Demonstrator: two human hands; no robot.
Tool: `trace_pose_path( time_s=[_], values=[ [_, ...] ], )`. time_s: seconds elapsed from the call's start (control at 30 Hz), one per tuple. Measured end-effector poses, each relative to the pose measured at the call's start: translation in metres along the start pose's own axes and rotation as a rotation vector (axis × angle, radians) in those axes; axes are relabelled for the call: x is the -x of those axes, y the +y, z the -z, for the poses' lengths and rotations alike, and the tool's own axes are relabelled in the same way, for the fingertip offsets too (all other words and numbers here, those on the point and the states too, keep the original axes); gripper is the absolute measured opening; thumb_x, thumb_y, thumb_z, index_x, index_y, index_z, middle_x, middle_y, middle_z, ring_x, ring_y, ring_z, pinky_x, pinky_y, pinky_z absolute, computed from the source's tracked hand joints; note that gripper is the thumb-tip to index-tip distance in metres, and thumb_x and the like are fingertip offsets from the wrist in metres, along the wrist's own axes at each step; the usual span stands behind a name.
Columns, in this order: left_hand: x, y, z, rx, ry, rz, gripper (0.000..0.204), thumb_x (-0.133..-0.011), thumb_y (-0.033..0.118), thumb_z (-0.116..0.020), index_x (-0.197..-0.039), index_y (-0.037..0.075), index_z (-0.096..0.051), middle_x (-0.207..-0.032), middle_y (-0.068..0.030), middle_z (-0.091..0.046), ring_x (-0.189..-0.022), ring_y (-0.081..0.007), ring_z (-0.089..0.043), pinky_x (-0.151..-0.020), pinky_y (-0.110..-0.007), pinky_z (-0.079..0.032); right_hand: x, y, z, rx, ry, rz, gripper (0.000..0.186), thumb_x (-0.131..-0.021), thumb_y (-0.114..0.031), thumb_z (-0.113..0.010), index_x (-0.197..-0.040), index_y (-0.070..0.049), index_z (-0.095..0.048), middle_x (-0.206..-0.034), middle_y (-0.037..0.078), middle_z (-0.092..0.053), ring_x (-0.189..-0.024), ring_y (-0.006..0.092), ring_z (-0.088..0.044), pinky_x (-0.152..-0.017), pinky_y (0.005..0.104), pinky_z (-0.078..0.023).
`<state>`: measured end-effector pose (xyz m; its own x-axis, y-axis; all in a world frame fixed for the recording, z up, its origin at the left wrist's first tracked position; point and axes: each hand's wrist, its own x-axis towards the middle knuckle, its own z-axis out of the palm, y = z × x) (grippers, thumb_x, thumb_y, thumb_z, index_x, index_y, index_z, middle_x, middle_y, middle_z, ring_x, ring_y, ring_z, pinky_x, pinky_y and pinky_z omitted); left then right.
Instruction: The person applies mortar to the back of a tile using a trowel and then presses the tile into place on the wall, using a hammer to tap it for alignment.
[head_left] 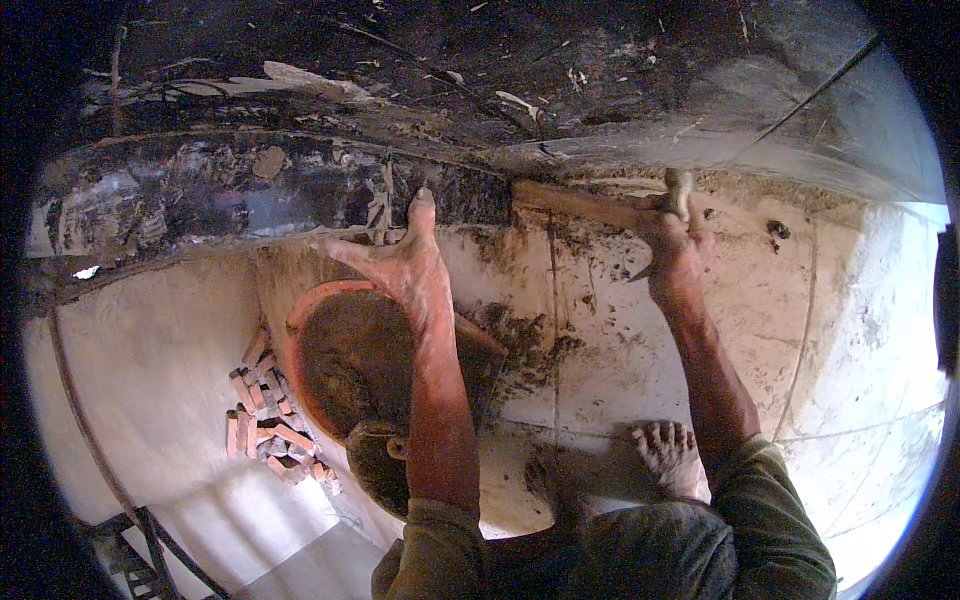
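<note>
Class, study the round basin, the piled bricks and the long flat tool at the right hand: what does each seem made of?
Round basin: probably plastic, dull; thick, rounded orange-red rim.
Piled bricks: likely fired clay, matt; reddish-orange blocks.
Long flat tool at the right hand: perhaps wood; brown, dull, straight-edged, though dirty metal is possible.

The upper background is filled by a dark wall (620, 60), streaked and scuffed with pale marks. Below it, a pale tiled floor (620, 385) is crossed by thin joints (809, 330) and stained with brown dirt. On the left, broken red bricks (243, 390) are heaped on a pale lower surface (150, 300), which is banded by soft shadows. A dark slatted frame (130, 565) is seen at lower left. The far right is washed by bright bluish-white light.
</note>
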<state>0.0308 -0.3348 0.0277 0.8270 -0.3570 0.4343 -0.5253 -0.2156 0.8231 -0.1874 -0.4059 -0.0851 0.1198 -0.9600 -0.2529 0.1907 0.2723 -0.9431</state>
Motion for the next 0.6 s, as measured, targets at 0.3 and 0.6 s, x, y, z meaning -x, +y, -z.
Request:
trace_pose_path(
  time_s=[0.3, 0.6],
  values=[
    [0.000, 0.002, 0.000, 0.035, -0.024, 0.102, 0.111, -0.069, 0.013, -0.080, -0.141, -0.009, 0.002, -0.139, -0.0268, -0.024, -0.126, -0.0307, -0.034, -0.107, -0.040, -0.032, -0.007, 0.020, 0.004, 0.038, -0.046, 0.063, 0.034, -0.082, -0.017, -0.052, -0.105, 0.006, -0.058, -0.082, 0.015, -0.060, -0.073, 0.0217, -0.055, -0.067, 0.0339, -0.045],
    [-0.004, -0.002, 0.013, -0.150, -0.038, 0.057, 0.116, -0.067, 0.021, -0.082, -0.142, -0.008, 0.002, -0.146, -0.0265, -0.010, -0.133, -0.0327, -0.022, -0.111, -0.043, -0.024, -0.005, 0.009, -0.011, -0.130, -0.117, -0.027, 0.035, -0.083, -0.015, -0.051, -0.113, 0.004, -0.052, -0.083, 0.005, -0.059, -0.072, 0.0111, -0.052, -0.067, 0.0270, -0.045]
  ],
)
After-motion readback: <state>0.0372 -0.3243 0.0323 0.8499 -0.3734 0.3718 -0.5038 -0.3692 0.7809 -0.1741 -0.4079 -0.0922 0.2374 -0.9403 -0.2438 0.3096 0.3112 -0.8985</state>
